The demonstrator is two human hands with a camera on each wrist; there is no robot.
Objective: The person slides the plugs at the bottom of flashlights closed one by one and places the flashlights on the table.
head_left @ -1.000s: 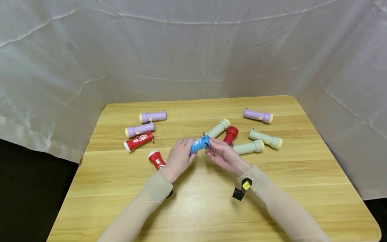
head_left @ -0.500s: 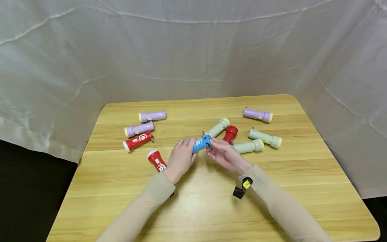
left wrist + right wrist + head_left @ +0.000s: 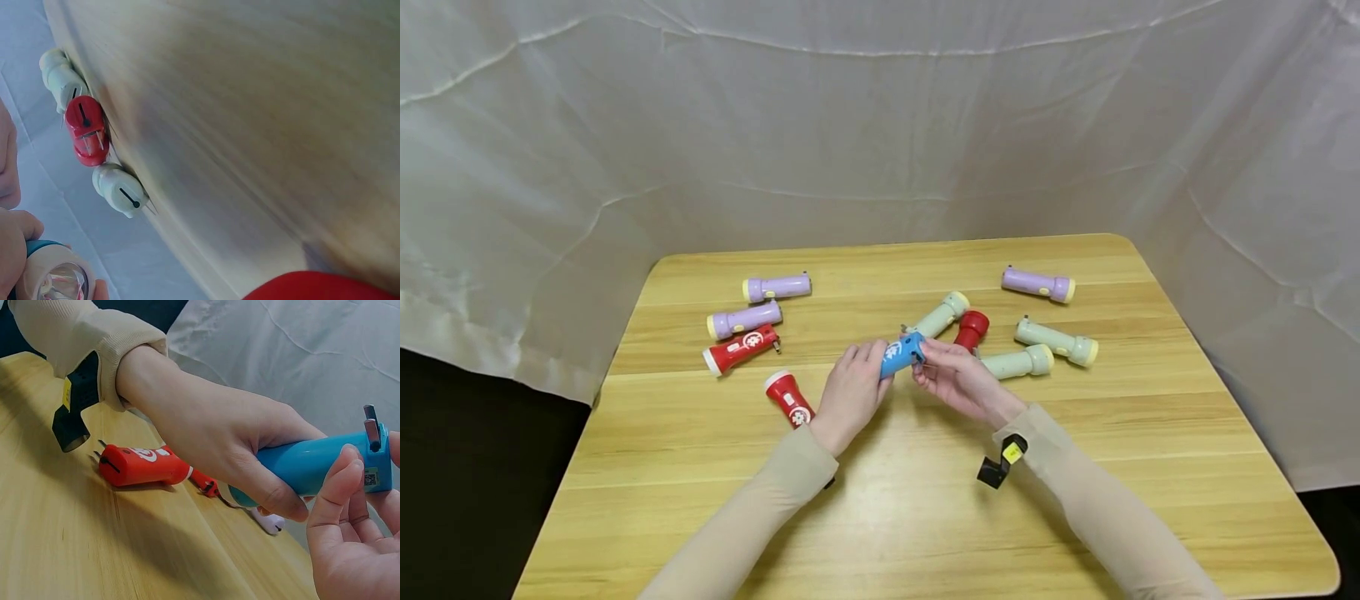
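A blue flashlight [image 3: 902,354] is held above the middle of the table, a white print on its barrel. My left hand [image 3: 855,387] wraps round the barrel near the lens end, and the lens [image 3: 60,284] faces the left wrist camera. At the tail, my right hand [image 3: 958,379] pinches the end between thumb and fingers. Two metal prongs [image 3: 372,428] stick out from that tail in the right wrist view. One red flashlight [image 3: 788,398] lies just left of my left wrist, partly covered by it.
Behind my right hand lie green flashlights [image 3: 1018,364] and a red flashlight [image 3: 972,330]. Purple flashlights [image 3: 778,287] and another red flashlight [image 3: 741,349] rest at the left; one more purple flashlight [image 3: 1039,284] lies back right. Grey cloth [image 3: 880,150] hangs round the wooden table [image 3: 910,517].
Both hands and the blue flashlight have shifted slightly to the right since the first frame. The other flashlights lie as before.
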